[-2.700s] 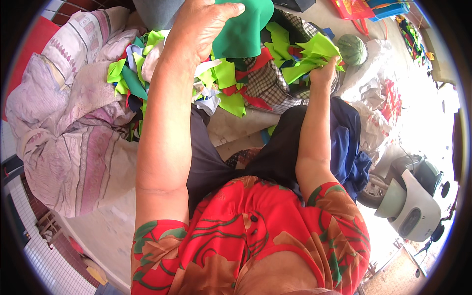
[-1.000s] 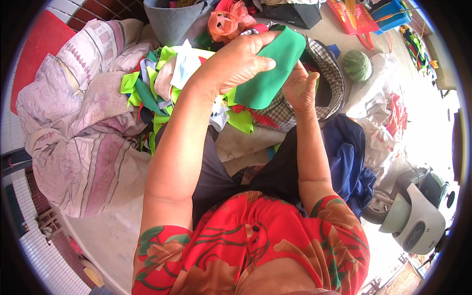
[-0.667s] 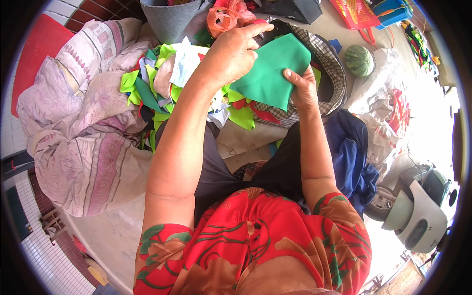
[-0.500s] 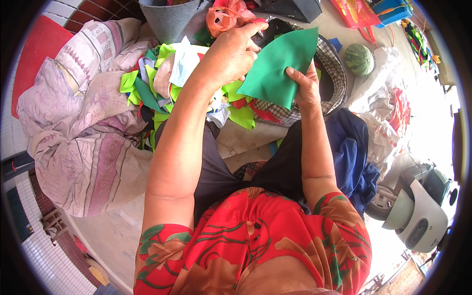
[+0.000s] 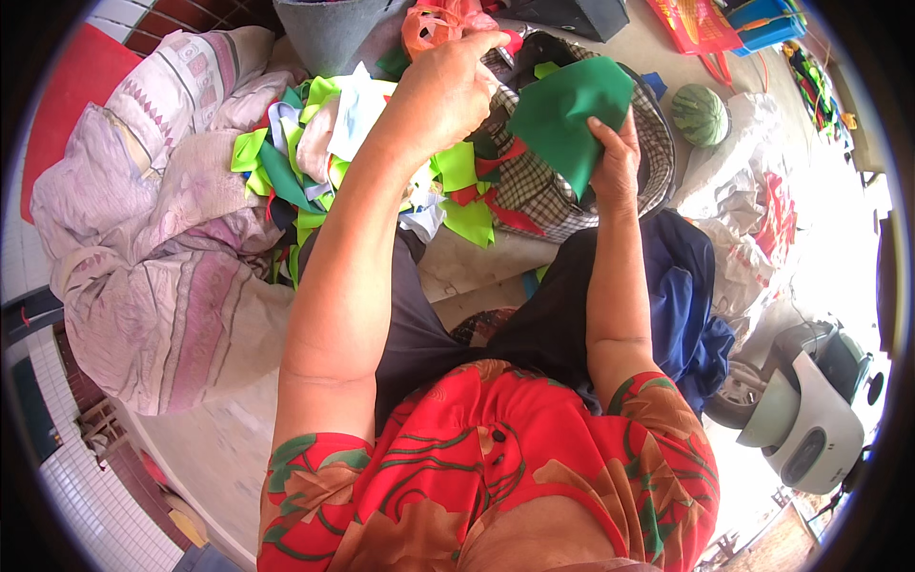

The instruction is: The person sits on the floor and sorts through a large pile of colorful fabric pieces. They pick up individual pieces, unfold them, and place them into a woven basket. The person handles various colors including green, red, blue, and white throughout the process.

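My right hand [image 5: 615, 162] pinches a piece of dark green fabric [image 5: 572, 110], thumb on top, and holds it up over a checked, cloth-lined round container [image 5: 658, 157]. To the left of the fabric, apart from it, my left hand [image 5: 446, 95] is closed with its index finger pointing right. Whatever its fingers hold is hidden; a bit of red shows by the fingertip. Beneath and left of that arm lies a heap of fabric scraps [image 5: 315, 143] in lime green, pale blue, red and dark green. Some scraps hang over the container's left side.
A patterned pale cloth bundle [image 5: 172, 267] lies on the left. Beyond the scraps stand a grey bucket [image 5: 338, 33] and a red plastic bag [image 5: 443, 29]. Right of the container are a watermelon [image 5: 701, 114] and white plastic sacks [image 5: 739, 191]. A scooter [image 5: 810, 410] stands at lower right.
The green fabric has moved right, away from my left hand, and now hangs turned and bent in my right hand. My left hand has shifted slightly left and stays closed.
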Demonstrator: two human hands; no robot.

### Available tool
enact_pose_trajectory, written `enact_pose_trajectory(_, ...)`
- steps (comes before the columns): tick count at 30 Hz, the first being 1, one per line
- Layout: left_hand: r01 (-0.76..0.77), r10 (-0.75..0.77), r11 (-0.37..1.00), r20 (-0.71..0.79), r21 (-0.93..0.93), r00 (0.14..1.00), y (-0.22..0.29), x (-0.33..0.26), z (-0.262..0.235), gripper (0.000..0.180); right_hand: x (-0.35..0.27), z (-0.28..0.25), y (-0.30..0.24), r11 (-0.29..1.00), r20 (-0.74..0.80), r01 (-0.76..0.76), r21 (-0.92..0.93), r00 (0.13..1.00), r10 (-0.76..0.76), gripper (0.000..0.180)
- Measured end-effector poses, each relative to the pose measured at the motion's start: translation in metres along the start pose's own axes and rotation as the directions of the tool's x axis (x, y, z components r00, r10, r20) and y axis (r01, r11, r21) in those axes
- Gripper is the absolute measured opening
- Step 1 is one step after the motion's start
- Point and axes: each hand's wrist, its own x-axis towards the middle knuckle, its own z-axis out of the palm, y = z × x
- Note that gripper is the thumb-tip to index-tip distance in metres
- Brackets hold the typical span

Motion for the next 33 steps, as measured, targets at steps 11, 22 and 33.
enact_pose_trajectory(11, 0.086, -0.11, 0.984, -0.155, -0.158, 0.982, 0.028, -0.006, -0.033, 0.032, 0.027, -0.081, 0.033, 0.01, -0.04, -0.04, -0.999, 0.91, -0.412, 0.051)
enact_pose_trajectory(22, -0.043, -0.143, 0.839, -0.295, -0.543, 0.945, 0.015, -0.019, -0.048, 0.025, -0.002, 0.035, 0.117, -0.272, 0.498, 0.437, -0.857, 0.839, -0.221, 0.034)
enact_pose_trajectory(33, -0.012, 0.017, 0.992, -0.035, 0.122, 0.999, 0.011, -0.004, 0.004, 0.028, -0.005, 0.011, 0.218, 0.029, 0.116, 0.113, -0.993, 0.932, 0.344, 0.073)
